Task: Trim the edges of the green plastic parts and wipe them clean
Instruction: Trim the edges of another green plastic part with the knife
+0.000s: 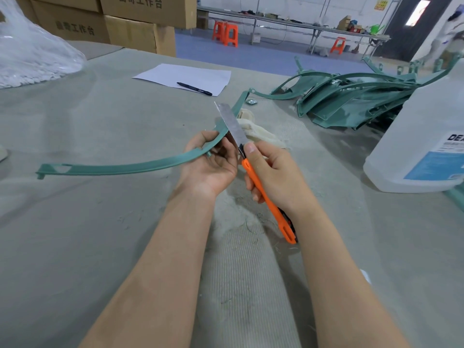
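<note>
A long curved green plastic strip (pixel 120 169) arcs from the left of the table up past the middle. My left hand (pixel 209 164) grips it near its bend, palm up. My right hand (pixel 273 174) holds an orange utility knife (pixel 266 194), thumb near the blade's base. The long steel blade (pixel 231 124) lies against the strip's edge just above my left fingers. A cream cloth (pixel 261 135) lies crumpled on the table behind my hands. A pile of green plastic parts (pixel 356 99) lies at the right rear.
A large clear plastic jug with a blue label (pixel 424 146) stands at the right. A sheet of paper (pixel 185 77) with a black marker (pixel 194 88) lies further back. A plastic bag (pixel 32 54) is at the far left, cardboard boxes (pixel 130 23) behind. Shavings litter the grey table cover (pixel 75 234).
</note>
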A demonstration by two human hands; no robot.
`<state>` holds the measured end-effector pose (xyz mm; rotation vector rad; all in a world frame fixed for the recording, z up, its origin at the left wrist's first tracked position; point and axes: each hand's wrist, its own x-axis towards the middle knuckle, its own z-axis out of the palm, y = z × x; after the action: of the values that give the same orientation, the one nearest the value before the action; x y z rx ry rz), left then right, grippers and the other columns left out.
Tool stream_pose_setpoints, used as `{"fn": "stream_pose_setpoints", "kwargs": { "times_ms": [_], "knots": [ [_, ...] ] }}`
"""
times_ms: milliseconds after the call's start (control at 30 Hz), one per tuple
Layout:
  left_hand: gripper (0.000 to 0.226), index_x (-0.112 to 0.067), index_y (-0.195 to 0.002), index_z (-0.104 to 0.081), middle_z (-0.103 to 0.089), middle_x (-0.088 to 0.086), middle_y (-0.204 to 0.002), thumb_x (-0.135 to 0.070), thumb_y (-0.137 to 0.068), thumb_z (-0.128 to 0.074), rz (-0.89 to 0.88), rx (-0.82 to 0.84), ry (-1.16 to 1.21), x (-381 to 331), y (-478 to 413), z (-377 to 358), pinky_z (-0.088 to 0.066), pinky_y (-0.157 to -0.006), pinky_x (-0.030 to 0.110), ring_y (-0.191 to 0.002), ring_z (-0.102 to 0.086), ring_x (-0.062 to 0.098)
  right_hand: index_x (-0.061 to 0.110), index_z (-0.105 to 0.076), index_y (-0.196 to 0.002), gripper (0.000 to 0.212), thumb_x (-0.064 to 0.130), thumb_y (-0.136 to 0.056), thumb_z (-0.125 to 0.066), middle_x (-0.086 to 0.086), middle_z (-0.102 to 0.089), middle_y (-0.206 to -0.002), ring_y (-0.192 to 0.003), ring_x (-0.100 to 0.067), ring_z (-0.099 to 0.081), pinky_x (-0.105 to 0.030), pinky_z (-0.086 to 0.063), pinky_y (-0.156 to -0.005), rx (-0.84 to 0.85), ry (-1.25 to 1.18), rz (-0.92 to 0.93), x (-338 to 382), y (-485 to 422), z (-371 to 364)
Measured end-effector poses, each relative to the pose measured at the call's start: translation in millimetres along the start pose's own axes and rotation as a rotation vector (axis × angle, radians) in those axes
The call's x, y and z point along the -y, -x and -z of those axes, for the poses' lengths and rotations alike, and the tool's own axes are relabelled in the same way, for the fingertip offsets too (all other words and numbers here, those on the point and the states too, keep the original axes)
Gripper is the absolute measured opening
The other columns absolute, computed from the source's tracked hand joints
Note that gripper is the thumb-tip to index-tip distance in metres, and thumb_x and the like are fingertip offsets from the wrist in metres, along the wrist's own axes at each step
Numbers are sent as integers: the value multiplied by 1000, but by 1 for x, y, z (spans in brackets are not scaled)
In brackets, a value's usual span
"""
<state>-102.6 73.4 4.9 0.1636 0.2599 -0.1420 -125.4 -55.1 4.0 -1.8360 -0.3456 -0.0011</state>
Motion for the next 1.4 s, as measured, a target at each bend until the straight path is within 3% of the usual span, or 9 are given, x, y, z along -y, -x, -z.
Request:
{"fn": "stream_pose_setpoints", "kwargs": {
  "times_ms": [433, 500, 600, 733, 800, 933, 1033, 1233, 1400],
  "knots": [
    [30, 2, -56, -59, -62, 16, -58, 0, -85, -50, -13, -30, 27, 3, 1, -2, -50, -40, 19, -41, -61, 22, 0, -57, -95, 35, 31, -104, -42, -6, -54, -52, -37, -15, -47, -22, -40, -39, 55, -5, -9, -1, -1, 1],
    [17, 4, -62, -61, -65, 20, -64, -1, -74, -50, 8, 8, 64, 3, 0, -2, -53, -42, 22, -50, -65, 25, 16, -63, -87, 30, 31, -104, -43, -5, -54, -52, -37, -15, -46, -22, -40, -38, 111, -12, 4, 1, 2, -5],
    [21, 9, -68, -64, -67, 23, -73, -8, -65, -52, 46, 56, 132, 1, -1, 4, -53, -45, 21, -63, -64, 23, 45, -63, -66, 45, 31, -104, -43, -4, -55, -52, -37, -16, -47, -22, -40, -39, 180, 13, 16, 2, 4, -15],
    [22, 10, -65, -67, -69, 21, -80, -9, -67, -55, 60, 63, 140, -4, -6, 7, -50, -89, 16, -63, -68, 28, 51, -62, -65, 47, 32, -104, -43, -3, -56, -52, -37, -16, -48, -23, -41, -39, 187, 7, 10, 6, 5, -16],
    [21, 9, -67, -67, -69, 21, -81, -9, -69, -55, 55, 58, 141, -4, -7, 8, -45, -97, 16, -63, -69, 30, 48, -62, -66, 45, 33, -104, -43, -2, -56, -52, -37, -15, -48, -23, -42, -40, 191, 16, 19, 6, 5, -15],
    [23, 3, -79, -62, -67, 22, -85, -12, -90, -49, 59, 75, 155, -6, -4, 9, -58, -66, 24, -79, -67, 28, 34, -58, -68, 38, 34, -103, -44, -2, -56, -52, -38, -16, -49, -24, -43, -41, 200, 42, 17, 4, 5, -16],
    [33, 3, -72, -61, -66, 24, -85, -11, -95, -42, 57, 108, 153, -5, -3, 10, -55, -48, 26, -86, -63, 27, 25, -54, -72, 33, 34, -103, -43, -2, -55, -52, -37, -15, -48, -25, -42, -41, 221, 58, 11, 4, 6, -16],
    [19, 0, -63, -59, -66, 20, -85, 2, -77, -47, -56, 140, 17, -2, -3, 12, -54, -51, 22, -91, -62, 24, 18, -49, -74, 33, 33, -103, -43, -4, -53, -52, -38, -15, -45, -24, -39, -41, 284, 36, -11, 5, 8, -17],
    [25, 1, -78, -60, -67, 18, -89, -6, -94, -41, -88, 191, 34, -1, -3, 18, -53, -52, 22, -88, -63, 21, 21, -51, -73, 34, 32, -104, -43, -5, -54, -54, -39, -16, -47, -27, -41, -43, 304, 59, 3, 7, 8, -16]
  ]
}}
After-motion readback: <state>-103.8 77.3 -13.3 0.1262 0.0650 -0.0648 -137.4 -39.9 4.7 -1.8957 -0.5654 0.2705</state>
